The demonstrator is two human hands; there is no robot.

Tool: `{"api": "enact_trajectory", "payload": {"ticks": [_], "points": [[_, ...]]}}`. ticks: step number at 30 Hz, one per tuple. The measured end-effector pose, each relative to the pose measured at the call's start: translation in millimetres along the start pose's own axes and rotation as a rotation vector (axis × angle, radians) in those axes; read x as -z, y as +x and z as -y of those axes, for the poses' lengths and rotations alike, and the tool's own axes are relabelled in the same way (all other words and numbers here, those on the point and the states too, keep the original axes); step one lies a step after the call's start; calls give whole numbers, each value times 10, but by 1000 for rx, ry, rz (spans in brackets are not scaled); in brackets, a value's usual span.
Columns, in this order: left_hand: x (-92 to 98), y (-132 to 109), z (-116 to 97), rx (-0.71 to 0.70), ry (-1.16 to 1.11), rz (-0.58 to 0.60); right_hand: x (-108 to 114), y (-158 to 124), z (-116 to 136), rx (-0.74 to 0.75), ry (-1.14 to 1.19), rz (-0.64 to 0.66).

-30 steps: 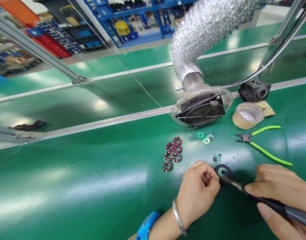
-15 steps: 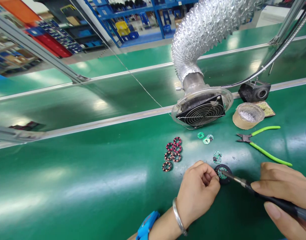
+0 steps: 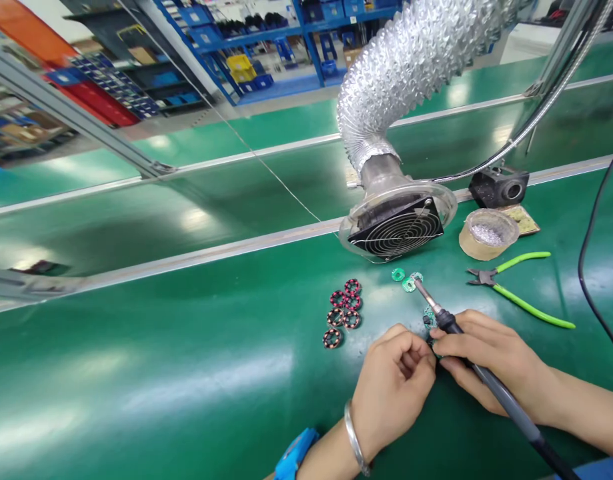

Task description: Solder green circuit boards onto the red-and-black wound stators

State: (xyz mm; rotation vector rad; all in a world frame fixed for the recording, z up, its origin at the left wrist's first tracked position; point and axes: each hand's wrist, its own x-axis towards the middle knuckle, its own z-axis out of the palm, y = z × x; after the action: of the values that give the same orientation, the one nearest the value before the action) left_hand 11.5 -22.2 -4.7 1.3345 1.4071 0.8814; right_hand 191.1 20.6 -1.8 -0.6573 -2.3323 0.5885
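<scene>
My right hand (image 3: pixel 496 357) grips a soldering iron (image 3: pixel 496 387) like a pen. Its metal tip points up and away, over the small round green circuit boards (image 3: pixel 409 285). Its fingertips reach down beside my left hand (image 3: pixel 399 373), whose thumb and finger are pinched together. Between the two hands lies a black disc (image 3: pixel 430 341), mostly covered by fingers; whatever the left hand pinches at its edge is hidden. Just behind it is another green circuit board (image 3: pixel 428 316), partly behind the iron. Several ring-shaped wound coils (image 3: pixel 351 319) lie left of the boards.
Green-handled cutters (image 3: pixel 529 308) lie open on the right, in front of a tub of metal shavings (image 3: pixel 486 235) and a black iron stand (image 3: pixel 501 187). A fume extractor fan (image 3: pixel 399 230) on a foil duct (image 3: pixel 411 73) hangs over the green bench (image 3: pixel 186 373). A black cable (image 3: pixel 586 267) curves at right.
My right hand has moved left to the disc, and the iron's tip has swung off the disc's board, up and away. The left hand stays pinched at the disc.
</scene>
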Motion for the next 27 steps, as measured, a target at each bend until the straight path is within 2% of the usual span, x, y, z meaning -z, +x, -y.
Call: {"api": "enact_trajectory", "payload": {"ticks": [5,9,12,16,22,25,27], "points": [[16,-25,10,-51,-4,6,58,-20,-15,-27,67,-26],[-5,11,25,-187,72,-11,114,-58,-51,-105,96,-29],[-17,36,12,-239,113,-47,109,-79,-68,-100,88,-36],[-27,32,-27,-165,61,-17,85,-85,-61,-84,77,-41],[-54,74,-36,-32,-12,-50,58,-68,-40,-70,59,-33],[-31,93,-6,112,-106,14,41,-52,-33,-68,67,-18],[-6,88,23,150,-153,63,26,-41,-30,-57,57,-16]]}}
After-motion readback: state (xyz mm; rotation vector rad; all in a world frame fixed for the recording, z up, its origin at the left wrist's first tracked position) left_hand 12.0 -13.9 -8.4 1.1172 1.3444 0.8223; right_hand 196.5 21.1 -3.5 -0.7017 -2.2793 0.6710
